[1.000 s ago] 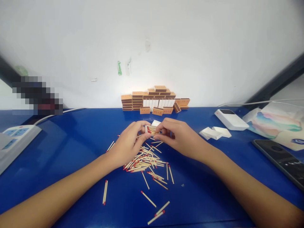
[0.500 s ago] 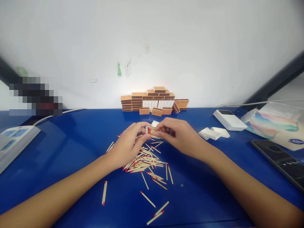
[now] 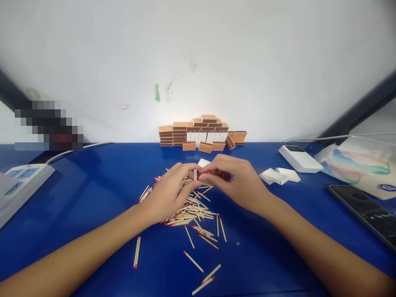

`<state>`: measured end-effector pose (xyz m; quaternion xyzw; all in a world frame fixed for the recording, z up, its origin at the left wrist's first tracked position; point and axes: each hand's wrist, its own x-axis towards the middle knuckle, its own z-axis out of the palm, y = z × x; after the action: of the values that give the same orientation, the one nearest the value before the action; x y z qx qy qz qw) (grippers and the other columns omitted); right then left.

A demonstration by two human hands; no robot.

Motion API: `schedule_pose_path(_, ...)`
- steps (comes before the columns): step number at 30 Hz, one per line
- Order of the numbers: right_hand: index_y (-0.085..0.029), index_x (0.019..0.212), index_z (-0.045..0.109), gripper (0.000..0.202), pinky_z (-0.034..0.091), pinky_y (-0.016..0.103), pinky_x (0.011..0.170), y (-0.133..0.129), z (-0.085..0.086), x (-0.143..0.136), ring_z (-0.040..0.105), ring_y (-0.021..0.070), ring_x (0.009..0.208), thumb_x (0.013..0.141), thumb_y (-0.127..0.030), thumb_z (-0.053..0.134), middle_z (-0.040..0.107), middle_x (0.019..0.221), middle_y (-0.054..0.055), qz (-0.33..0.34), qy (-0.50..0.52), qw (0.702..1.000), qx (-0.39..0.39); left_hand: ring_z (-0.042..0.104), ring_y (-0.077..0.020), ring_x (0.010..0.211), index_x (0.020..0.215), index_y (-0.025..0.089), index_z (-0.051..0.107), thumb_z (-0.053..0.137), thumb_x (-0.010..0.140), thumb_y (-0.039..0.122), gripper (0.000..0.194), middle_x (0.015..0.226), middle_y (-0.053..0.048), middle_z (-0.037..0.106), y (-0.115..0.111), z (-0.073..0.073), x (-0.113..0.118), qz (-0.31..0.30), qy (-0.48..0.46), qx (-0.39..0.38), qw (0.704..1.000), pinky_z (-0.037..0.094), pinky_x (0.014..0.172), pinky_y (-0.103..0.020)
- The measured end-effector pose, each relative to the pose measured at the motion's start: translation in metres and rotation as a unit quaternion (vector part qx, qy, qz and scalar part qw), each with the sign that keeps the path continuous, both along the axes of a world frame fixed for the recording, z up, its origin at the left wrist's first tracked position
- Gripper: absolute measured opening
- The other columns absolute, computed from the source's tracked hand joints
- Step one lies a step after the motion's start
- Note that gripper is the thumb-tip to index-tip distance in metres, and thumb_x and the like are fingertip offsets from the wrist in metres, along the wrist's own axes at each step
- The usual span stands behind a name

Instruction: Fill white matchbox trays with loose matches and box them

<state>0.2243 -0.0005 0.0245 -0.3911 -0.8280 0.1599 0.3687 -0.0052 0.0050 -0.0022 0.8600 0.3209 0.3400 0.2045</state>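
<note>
Above the heap of loose red-tipped matches (image 3: 192, 208), a small white matchbox tray (image 3: 195, 175) is held up between my two hands. My left hand (image 3: 171, 187) grips it from the left with thumb and fingers. From the right, my right hand (image 3: 230, 175) pinches at it, thumb and fingertips close together. A bit of red shows at the tray between the fingertips; most of the tray is covered by my fingers. Just behind my hands lies another white tray (image 3: 203, 162).
Brown and orange matchboxes (image 3: 179, 134) are stacked against the wall at the back. White trays (image 3: 275, 176), a white power bank (image 3: 300, 159), a tissue pack (image 3: 359, 165) and a phone (image 3: 361, 210) lie to the right. At the left is a power strip (image 3: 31, 181).
The matches visible inside the tray half a second ago are now mostly covered, as the tray has tilted and my right fingers have shifted left over it. The view has moved slightly.
</note>
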Motion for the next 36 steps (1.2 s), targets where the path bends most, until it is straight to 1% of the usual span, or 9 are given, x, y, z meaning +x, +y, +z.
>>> schedule_pose_path(6,-0.025,0.104,0.073,0.012,0.042,0.031,0.059,0.003,-0.001,0.003,0.051,0.0134,0.062,0.098,-0.035,0.072,0.062,0.077,-0.001,-0.062,0.042,0.997,0.022,0.071,-0.0243,0.102,0.135,0.022,0.058,0.054,0.109,0.036,0.029,0.106,-0.006,0.076,-0.001,0.001,0.001,0.029,-0.033,-0.032,0.999,0.053,0.090,-0.043)
schedule_pose_path(9,-0.023,0.096,0.072,0.014,0.042,0.032,0.059,0.012,-0.002,0.012,0.051,0.0142,0.061,0.101,-0.035,0.065,0.063,0.076,0.000,-0.112,0.038,0.991,0.061,0.073,-0.0231,0.099,0.134,0.021,0.058,0.055,0.108,0.038,0.032,0.105,-0.007,0.078,0.012,0.003,-0.004,0.036,-0.065,-0.076,0.994,0.055,0.084,-0.039)
schedule_pose_path(11,-0.022,0.094,0.071,0.014,0.044,0.033,0.062,0.020,-0.005,0.018,0.054,0.0154,0.065,0.100,-0.033,0.064,0.064,0.078,0.001,-0.129,0.016,0.989,0.071,0.073,-0.0227,0.096,0.132,0.019,0.060,0.056,0.107,0.038,0.032,0.099,-0.006,0.079,0.028,0.003,-0.013,0.059,-0.079,-0.057,0.993,0.054,0.088,-0.040)
schedule_pose_path(13,-0.022,0.096,0.072,0.012,0.047,0.034,0.068,0.028,-0.011,0.022,0.058,0.0173,0.071,0.098,-0.032,0.065,0.066,0.085,0.003,-0.124,-0.011,0.991,0.054,0.073,-0.0233,0.095,0.127,0.018,0.063,0.059,0.105,0.038,0.030,0.096,-0.006,0.078,0.046,0.000,-0.025,0.095,-0.084,-0.041,0.991,0.053,0.092,-0.042)
schedule_pose_path(16,-0.020,0.105,0.071,0.020,0.052,0.039,0.079,0.035,-0.021,0.025,0.064,0.0222,0.087,0.095,-0.037,0.069,0.070,0.100,0.008,-0.110,-0.062,0.992,0.026,0.073,-0.0236,0.093,0.121,0.017,0.066,0.062,0.101,0.040,0.031,0.093,-0.006,0.077,0.067,-0.005,-0.039,0.125,-0.103,-0.052,0.985,0.054,0.086,-0.040)
schedule_pose_path(21,-0.020,0.111,0.070,0.030,0.052,0.043,0.089,0.038,-0.029,0.027,0.065,0.0271,0.101,0.092,-0.043,0.075,0.071,0.110,0.011,-0.091,-0.114,0.989,0.003,0.073,-0.0235,0.090,0.124,0.016,0.066,0.062,0.100,0.044,0.037,0.093,-0.007,0.079,0.072,-0.010,-0.040,0.122,-0.121,-0.071,0.983,0.054,0.079,-0.037)
schedule_pose_path(25,-0.019,0.105,0.070,0.025,0.052,0.040,0.085,0.042,-0.030,0.030,0.064,0.0244,0.095,0.091,-0.039,0.076,0.071,0.102,0.009,-0.087,-0.116,0.989,-0.025,0.071,-0.0245,0.093,0.126,0.017,0.068,0.061,0.101,0.042,0.036,0.098,-0.007,0.078,0.071,-0.011,-0.040,0.113,-0.074,-0.060,0.989,0.053,0.085,-0.040)
schedule_pose_path(31,-0.018,0.103,0.069,0.021,0.051,0.039,0.083,0.048,-0.030,0.038,0.065,0.0242,0.093,0.091,-0.034,0.073,0.072,0.103,0.010,-0.099,-0.118,0.988,-0.014,0.065,-0.0294,0.108,0.117,0.019,0.074,0.063,0.099,0.040,0.029,0.113,-0.011,0.077,0.084,-0.017,-0.056,0.151,0.061,0.048,0.986,0.047,0.102,-0.051)
schedule_pose_path(36,-0.018,0.104,0.068,0.024,0.050,0.038,0.078,0.048,-0.029,0.039,0.065,0.0234,0.088,0.090,-0.037,0.074,0.073,0.100,0.009,-0.099,-0.126,0.986,-0.040,0.063,-0.0310,0.119,0.126,0.017,0.070,0.066,0.099,0.044,0.038,0.124,-0.014,0.074,0.082,-0.015,-0.053,0.172,0.068,0.093,0.978,0.047,0.106,-0.052)
